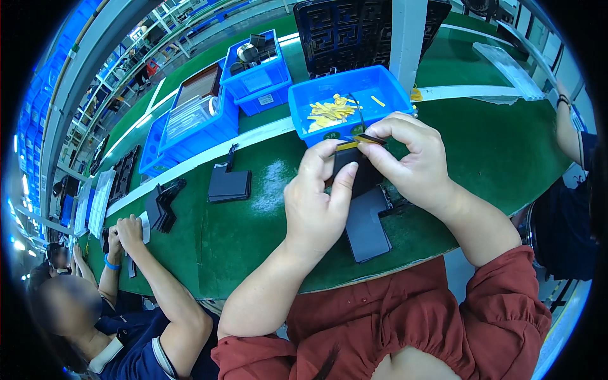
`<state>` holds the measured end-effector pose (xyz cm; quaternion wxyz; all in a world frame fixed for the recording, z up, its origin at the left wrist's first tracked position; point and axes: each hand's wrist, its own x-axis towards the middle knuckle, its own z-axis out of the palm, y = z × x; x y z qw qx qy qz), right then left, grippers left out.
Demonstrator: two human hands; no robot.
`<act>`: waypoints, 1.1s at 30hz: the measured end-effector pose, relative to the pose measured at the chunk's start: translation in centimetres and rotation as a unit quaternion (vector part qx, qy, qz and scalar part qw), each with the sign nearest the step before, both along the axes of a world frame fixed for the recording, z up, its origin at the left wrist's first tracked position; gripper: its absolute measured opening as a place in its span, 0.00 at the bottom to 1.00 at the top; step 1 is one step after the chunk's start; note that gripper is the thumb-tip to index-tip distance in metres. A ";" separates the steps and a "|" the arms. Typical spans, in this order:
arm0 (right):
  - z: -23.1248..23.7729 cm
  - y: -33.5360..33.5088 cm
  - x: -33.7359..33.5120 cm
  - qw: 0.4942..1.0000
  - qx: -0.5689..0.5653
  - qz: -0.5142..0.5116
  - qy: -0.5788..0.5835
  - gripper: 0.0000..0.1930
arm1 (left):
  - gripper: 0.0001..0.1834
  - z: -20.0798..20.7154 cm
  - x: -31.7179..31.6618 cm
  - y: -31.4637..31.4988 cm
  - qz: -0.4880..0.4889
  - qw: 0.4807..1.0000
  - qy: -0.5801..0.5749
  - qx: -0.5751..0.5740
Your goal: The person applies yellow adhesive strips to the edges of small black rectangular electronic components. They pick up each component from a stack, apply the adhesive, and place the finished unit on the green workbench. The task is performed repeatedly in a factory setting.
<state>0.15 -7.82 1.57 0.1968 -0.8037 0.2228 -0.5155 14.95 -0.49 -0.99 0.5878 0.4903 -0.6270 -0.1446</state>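
Note:
My left hand [316,199] is closed on a dark flat panel [358,172], its thumb on the face and fingers behind. A yellow strip [348,145] lies along the panel's upper edge. At that edge my right hand [410,155] pinches a narrow dark piece with a yellowish side [370,139]; whether it joins the panel is unclear. Under my hands, a dark grey L-shaped flat piece [367,231] rests on the green table [234,253]. Just beyond stands a blue bin [387,81] with several loose yellow strips [332,109] inside.
More dark flat pieces [229,185] and a dark stack [163,206] lie leftward, beside a whitish powdery patch [272,187]. Blue crates [263,73] stand behind. A grey post [407,38] rises beyond the bin. A co-worker's hands [128,233] work at far left; another person's arm [565,126] shows at right.

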 end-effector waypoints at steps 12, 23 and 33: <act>-0.5 -0.7 0.0 0.990 0.112 0.046 0.067 0.06 | 0.10 0.6 13.8 -2.9 0.217 0.962 0.125 0.109; -1.5 -1.6 0.2 0.928 0.349 0.111 0.073 0.05 | 0.13 2.7 6.5 -1.5 0.014 0.992 -0.100 0.078; -1.8 -1.4 0.7 0.914 0.362 0.164 0.081 0.08 | 0.11 1.5 3.8 -1.4 -0.008 0.985 -0.170 0.000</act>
